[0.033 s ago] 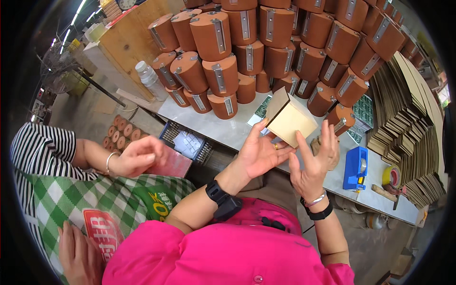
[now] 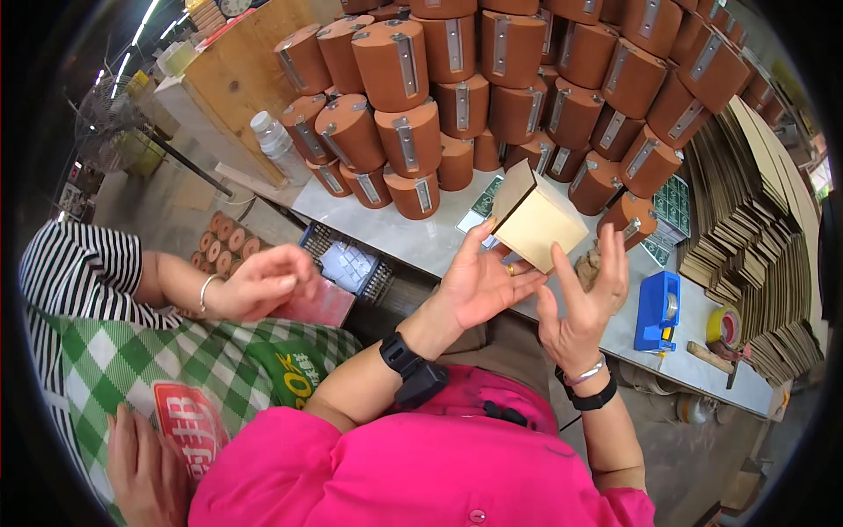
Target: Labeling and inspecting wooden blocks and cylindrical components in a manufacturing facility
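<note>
A small cream cardboard box [image 2: 543, 220] with a dark edge is tilted up above the front of the table. My left hand [image 2: 479, 281] supports it from below, palm up, with the thumb along its left side. Close on the box's right, my right hand [image 2: 584, 303] has its fingers spread. Its index fingertip is at the box's lower right edge, and no object is held in that hand. Brownish material, too covered to name, lies behind the right fingers.
Stacked reddish-brown cylinders [image 2: 391, 66] with metal strips fill the table's back. Flat cardboard pieces [image 2: 755, 220] are piled right, near a blue tape dispenser [image 2: 654, 312], a yellow tape roll [image 2: 724, 325] and a hammer [image 2: 711, 357]. At left, a co-worker's hand [image 2: 263, 283] is raised beside a blue basket [image 2: 351, 263].
My right hand's fingers have spread and shifted very slightly to the right. The co-worker's raised hand has moved a little. The box stays in my left hand.
</note>
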Available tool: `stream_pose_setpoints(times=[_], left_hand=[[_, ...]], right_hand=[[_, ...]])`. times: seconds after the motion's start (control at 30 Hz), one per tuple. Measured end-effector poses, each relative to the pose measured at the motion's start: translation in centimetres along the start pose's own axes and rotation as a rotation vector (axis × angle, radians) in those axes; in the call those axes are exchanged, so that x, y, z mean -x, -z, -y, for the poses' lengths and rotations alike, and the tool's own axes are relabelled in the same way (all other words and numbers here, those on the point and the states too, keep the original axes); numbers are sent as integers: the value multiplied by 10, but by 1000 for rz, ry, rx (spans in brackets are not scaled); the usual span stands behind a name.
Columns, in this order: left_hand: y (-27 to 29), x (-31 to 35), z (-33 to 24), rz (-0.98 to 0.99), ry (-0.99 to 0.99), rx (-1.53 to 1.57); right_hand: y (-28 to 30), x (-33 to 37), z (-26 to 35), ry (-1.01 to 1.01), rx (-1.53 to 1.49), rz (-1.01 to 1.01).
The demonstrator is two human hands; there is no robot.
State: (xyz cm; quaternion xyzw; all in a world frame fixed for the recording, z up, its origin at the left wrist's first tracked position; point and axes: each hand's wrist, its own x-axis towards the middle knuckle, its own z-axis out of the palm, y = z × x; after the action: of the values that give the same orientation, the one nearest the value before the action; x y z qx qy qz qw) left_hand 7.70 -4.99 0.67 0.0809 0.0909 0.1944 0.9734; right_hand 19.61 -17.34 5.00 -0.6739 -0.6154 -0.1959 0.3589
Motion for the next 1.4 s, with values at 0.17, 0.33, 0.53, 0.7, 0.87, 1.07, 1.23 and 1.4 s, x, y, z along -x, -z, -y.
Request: stream_pose_setpoints(times=[0.17,0.33,0.53,0.7,0.87,1.07,1.23,1.4], left_hand=[[-2,-2,-2,60,9,36],[-1,0,-1,15,10,99],[1,0,-2,-19,14,178],[5,-1,-2,4,19,154],[11,1,1,60,50,176],[4,6,-11,275,105,104],[-4,2,-12,181,158,113],[-9,-2,-13,317,190,165]], right_hand=[[-2,-1,0,20,41,40],[-3,-4,6,-11,-5,54],[7,8,1,2,-133,-59],[-12,40,-22,-189,-257,-50],[-25,68,-40,-328,-298,86],[-26,69,-41,-410,-384,108],[-25,69,-39,-418,-354,97],[-27,69,-39,-404,-360,105]])
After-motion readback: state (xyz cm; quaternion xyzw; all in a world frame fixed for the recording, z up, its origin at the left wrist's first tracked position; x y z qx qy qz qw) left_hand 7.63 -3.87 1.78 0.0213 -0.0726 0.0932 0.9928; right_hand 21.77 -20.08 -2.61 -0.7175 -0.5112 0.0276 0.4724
